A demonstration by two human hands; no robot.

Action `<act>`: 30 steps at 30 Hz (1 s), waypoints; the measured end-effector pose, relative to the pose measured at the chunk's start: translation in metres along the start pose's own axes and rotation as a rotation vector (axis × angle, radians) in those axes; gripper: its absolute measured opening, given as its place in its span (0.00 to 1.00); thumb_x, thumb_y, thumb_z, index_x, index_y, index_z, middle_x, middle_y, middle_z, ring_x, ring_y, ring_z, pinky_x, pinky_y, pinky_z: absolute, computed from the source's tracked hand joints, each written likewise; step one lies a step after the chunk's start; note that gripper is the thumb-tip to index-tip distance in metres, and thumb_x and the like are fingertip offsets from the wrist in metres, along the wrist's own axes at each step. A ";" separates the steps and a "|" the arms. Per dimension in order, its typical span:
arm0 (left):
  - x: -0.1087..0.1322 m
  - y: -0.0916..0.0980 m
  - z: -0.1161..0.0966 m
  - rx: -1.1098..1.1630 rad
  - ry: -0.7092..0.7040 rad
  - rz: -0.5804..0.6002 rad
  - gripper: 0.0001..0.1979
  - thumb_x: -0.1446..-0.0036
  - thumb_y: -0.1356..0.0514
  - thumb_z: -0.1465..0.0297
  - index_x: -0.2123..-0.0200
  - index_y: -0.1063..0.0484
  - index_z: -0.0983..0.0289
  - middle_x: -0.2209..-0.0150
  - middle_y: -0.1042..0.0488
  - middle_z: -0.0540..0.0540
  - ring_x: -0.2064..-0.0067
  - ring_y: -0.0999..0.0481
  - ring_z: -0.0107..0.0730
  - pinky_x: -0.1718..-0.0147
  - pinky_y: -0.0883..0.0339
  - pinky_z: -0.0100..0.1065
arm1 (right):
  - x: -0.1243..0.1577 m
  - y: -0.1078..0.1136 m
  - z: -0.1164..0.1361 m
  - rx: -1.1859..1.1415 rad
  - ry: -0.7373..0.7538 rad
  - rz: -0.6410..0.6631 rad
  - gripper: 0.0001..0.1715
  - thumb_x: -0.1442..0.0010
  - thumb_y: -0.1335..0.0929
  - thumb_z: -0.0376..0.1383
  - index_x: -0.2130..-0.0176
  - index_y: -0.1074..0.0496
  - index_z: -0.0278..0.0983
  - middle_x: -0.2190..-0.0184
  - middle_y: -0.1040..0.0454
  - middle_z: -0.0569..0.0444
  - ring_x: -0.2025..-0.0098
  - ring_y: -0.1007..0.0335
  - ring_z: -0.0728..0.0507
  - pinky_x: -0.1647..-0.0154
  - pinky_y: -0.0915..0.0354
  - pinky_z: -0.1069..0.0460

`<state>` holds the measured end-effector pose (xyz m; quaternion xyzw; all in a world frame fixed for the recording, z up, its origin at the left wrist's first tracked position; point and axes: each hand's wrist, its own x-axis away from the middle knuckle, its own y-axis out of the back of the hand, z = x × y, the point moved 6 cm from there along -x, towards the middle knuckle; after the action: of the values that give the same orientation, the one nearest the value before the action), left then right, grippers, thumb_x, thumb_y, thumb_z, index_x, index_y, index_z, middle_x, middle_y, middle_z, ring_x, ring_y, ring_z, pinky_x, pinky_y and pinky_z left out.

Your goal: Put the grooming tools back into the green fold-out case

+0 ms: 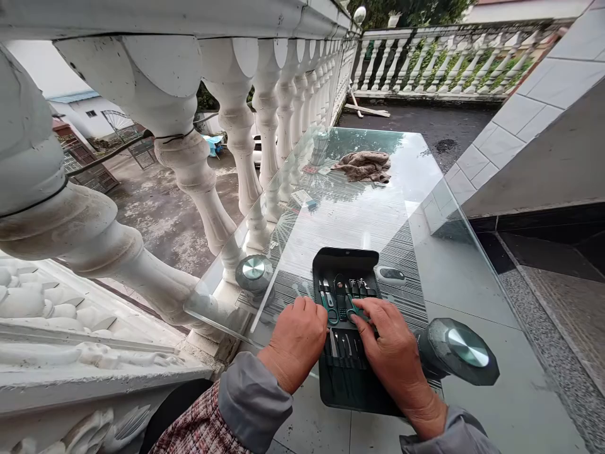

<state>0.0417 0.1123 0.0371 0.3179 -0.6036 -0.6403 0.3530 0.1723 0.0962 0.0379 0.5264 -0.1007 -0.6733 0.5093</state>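
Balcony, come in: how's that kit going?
Kit open. Left hand at its edge; right hand at scissors. Cloth farther back on table, out of the way.

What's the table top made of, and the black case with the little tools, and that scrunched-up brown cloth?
The table top looks like clear, shiny glass: you see through it, and it has bright reflections. The black case may be leather or imitation leather, smooth with a faint sheen; I can't tell which. The brown cloth seems like dull, soft fabric, because it bunches into folds.
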 end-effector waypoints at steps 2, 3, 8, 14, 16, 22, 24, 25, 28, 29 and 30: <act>-0.002 -0.001 0.000 -0.007 0.001 -0.004 0.04 0.42 0.42 0.72 0.66 0.36 0.67 0.66 0.31 0.57 0.63 0.30 0.40 0.69 0.34 0.35 | 0.002 0.000 0.000 0.011 0.010 0.022 0.10 0.39 0.38 0.33 0.57 0.32 0.37 0.61 0.29 0.49 0.57 0.34 0.43 0.54 0.36 0.44; -0.002 -0.002 0.000 -0.009 0.002 -0.010 0.04 0.43 0.42 0.72 0.66 0.36 0.67 0.66 0.31 0.57 0.63 0.30 0.40 0.69 0.34 0.35 | 0.004 0.000 0.000 0.016 0.014 0.033 0.10 0.39 0.38 0.32 0.57 0.32 0.37 0.61 0.29 0.49 0.57 0.34 0.42 0.54 0.36 0.44; -0.005 -0.005 0.001 -0.019 0.017 -0.037 0.03 0.43 0.43 0.73 0.67 0.36 0.66 0.67 0.32 0.56 0.64 0.31 0.39 0.69 0.34 0.35 | 0.008 0.000 -0.001 0.022 0.011 0.067 0.09 0.39 0.38 0.32 0.58 0.32 0.37 0.61 0.29 0.49 0.57 0.35 0.42 0.54 0.36 0.44; -0.009 -0.005 -0.001 -0.057 0.022 -0.040 0.02 0.43 0.44 0.75 0.67 0.36 0.66 0.68 0.32 0.56 0.64 0.31 0.40 0.70 0.34 0.36 | 0.009 0.001 0.000 -0.002 0.035 0.067 0.09 0.39 0.38 0.32 0.59 0.31 0.36 0.62 0.29 0.49 0.58 0.35 0.43 0.56 0.35 0.45; -0.010 -0.004 -0.002 -0.070 0.031 -0.039 0.02 0.43 0.45 0.77 0.67 0.36 0.66 0.68 0.32 0.56 0.64 0.30 0.40 0.70 0.34 0.35 | 0.009 0.002 0.000 -0.003 0.054 0.059 0.09 0.39 0.38 0.32 0.59 0.31 0.36 0.63 0.29 0.49 0.59 0.35 0.43 0.56 0.35 0.45; -0.011 -0.002 -0.004 -0.033 0.024 -0.039 0.01 0.43 0.44 0.75 0.67 0.36 0.66 0.67 0.31 0.56 0.64 0.30 0.40 0.70 0.34 0.36 | 0.010 0.003 0.002 -0.010 0.120 0.048 0.09 0.40 0.38 0.30 0.59 0.31 0.35 0.64 0.29 0.49 0.60 0.35 0.44 0.57 0.35 0.46; -0.012 -0.001 -0.004 -0.024 0.023 -0.035 0.01 0.43 0.44 0.74 0.67 0.36 0.66 0.67 0.31 0.56 0.63 0.30 0.40 0.70 0.34 0.36 | 0.010 0.004 0.003 -0.017 0.124 0.051 0.09 0.40 0.38 0.30 0.59 0.31 0.35 0.64 0.29 0.49 0.60 0.35 0.44 0.58 0.35 0.47; -0.012 -0.002 -0.004 -0.021 0.024 -0.033 0.02 0.43 0.44 0.74 0.67 0.36 0.66 0.67 0.31 0.56 0.63 0.30 0.40 0.70 0.34 0.36 | 0.010 0.004 0.003 -0.022 0.125 0.053 0.09 0.40 0.38 0.30 0.60 0.31 0.35 0.65 0.29 0.49 0.61 0.34 0.44 0.58 0.35 0.47; -0.013 -0.003 -0.004 -0.017 0.029 -0.028 0.02 0.42 0.44 0.73 0.67 0.36 0.66 0.67 0.31 0.56 0.64 0.30 0.40 0.70 0.34 0.36 | 0.010 0.004 0.003 -0.033 0.119 0.052 0.09 0.40 0.38 0.30 0.61 0.30 0.36 0.65 0.28 0.49 0.61 0.34 0.44 0.59 0.35 0.47; -0.013 -0.003 -0.004 -0.018 0.032 -0.029 0.02 0.42 0.44 0.73 0.68 0.36 0.66 0.68 0.31 0.56 0.64 0.30 0.39 0.70 0.34 0.35 | 0.010 0.004 0.003 -0.036 0.114 0.052 0.09 0.39 0.38 0.31 0.61 0.30 0.36 0.65 0.28 0.49 0.62 0.33 0.45 0.59 0.35 0.47; -0.014 -0.003 -0.004 -0.020 0.036 -0.032 0.02 0.42 0.45 0.74 0.68 0.36 0.66 0.68 0.31 0.56 0.64 0.30 0.39 0.70 0.34 0.35 | 0.011 0.004 0.003 -0.038 0.107 0.054 0.09 0.39 0.39 0.31 0.61 0.30 0.36 0.65 0.28 0.50 0.62 0.33 0.45 0.60 0.35 0.47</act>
<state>0.0527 0.1213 0.0332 0.3357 -0.5855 -0.6461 0.3565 0.1727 0.0847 0.0354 0.5492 -0.0747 -0.6319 0.5418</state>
